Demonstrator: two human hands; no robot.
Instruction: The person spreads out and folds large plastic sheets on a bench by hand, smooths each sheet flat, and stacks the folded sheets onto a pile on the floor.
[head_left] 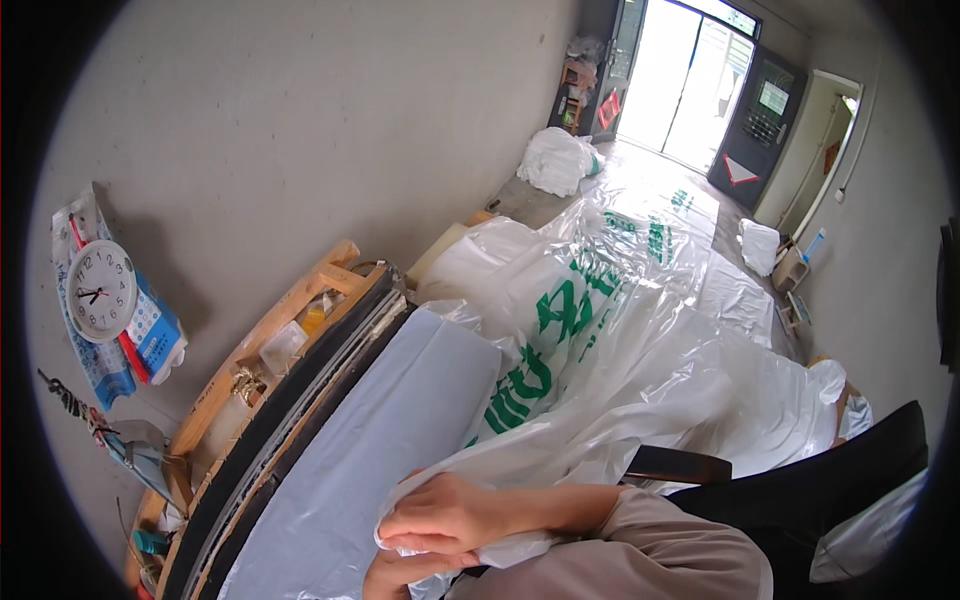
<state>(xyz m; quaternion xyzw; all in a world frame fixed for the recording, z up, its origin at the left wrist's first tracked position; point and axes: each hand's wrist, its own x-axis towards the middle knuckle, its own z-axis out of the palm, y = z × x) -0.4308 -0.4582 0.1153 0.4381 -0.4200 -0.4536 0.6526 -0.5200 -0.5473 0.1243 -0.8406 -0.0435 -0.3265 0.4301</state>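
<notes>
- The right hand point(450, 515) is closed around the edge of a thin clear plastic sheet with green print point(560, 330), pinching it tight
- The left hand point(400, 575) sits just under it at the bottom edge; its fingers curl on the same sheet, but I cannot tell if it grips
- The sheet spreads from the hands far across the floor toward the bright doorway point(690, 80)
- A flat pale grey-blue board point(400, 420) lies just beside the hands
- A round white wall clock point(100, 290) hangs on the left

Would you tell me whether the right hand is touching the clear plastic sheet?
Touching: the head view shows the right hand closed over the edge of the clear plastic sheet.
</notes>
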